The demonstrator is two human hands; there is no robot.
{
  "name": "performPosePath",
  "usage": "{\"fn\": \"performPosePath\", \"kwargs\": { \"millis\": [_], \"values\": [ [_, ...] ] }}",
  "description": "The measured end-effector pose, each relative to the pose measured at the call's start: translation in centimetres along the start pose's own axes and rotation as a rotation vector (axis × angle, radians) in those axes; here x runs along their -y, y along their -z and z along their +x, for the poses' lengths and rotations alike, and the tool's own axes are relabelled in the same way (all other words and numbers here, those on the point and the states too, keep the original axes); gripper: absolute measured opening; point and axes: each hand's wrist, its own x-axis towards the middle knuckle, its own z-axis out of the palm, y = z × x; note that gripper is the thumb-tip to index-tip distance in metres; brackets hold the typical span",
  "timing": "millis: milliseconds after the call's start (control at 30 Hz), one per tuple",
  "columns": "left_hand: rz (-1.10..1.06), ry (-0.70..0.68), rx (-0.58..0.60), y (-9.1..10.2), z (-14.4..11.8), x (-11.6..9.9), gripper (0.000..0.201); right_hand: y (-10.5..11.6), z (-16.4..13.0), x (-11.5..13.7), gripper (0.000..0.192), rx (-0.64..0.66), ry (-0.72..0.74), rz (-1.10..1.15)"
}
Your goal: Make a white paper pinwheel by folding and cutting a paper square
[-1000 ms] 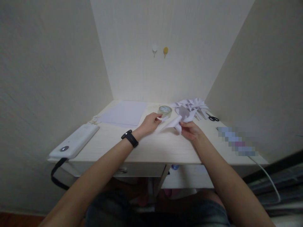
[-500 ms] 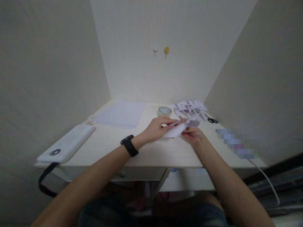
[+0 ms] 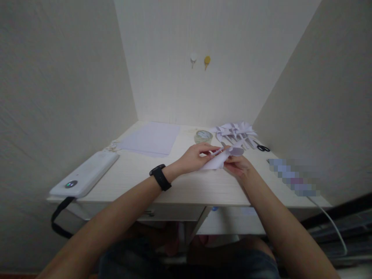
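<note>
Both my hands meet over the middle of a pale wooden desk (image 3: 186, 186). Between them is a folded white paper piece (image 3: 216, 160), curved upward at its right end. My left hand (image 3: 194, 156), with a black band on its wrist, pinches the paper's upper left edge with thumb and fingers. My right hand (image 3: 238, 166) grips the paper from the right and below.
A roll of clear tape (image 3: 202, 136) lies just behind my hands. A heap of folded white paper shapes (image 3: 236, 131) and black scissors (image 3: 263, 147) sit at the back right. Flat white sheets (image 3: 151, 138) lie back left, a white device (image 3: 84, 174) with a black strap at the left edge.
A second ago my hands were apart with the paper spread between them. They have since closed together on it, folding it smaller. Little moved in the last half second.
</note>
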Motion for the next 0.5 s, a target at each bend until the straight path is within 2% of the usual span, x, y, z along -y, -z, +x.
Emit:
{"fn": "performPosePath", "kwargs": {
  "millis": [300,500],
  "values": [
    [-0.019,-0.016,0.017,0.20,0.01,-0.10,0.036,0.01,-0.09,-0.09,0.033,0.012,-0.036,0.083],
    [-0.013,0.015,0.013,0.37,-0.08,0.01,0.037,-0.22,-0.08,0.11,0.033,0.044,-0.034,0.053]
  ]
}}
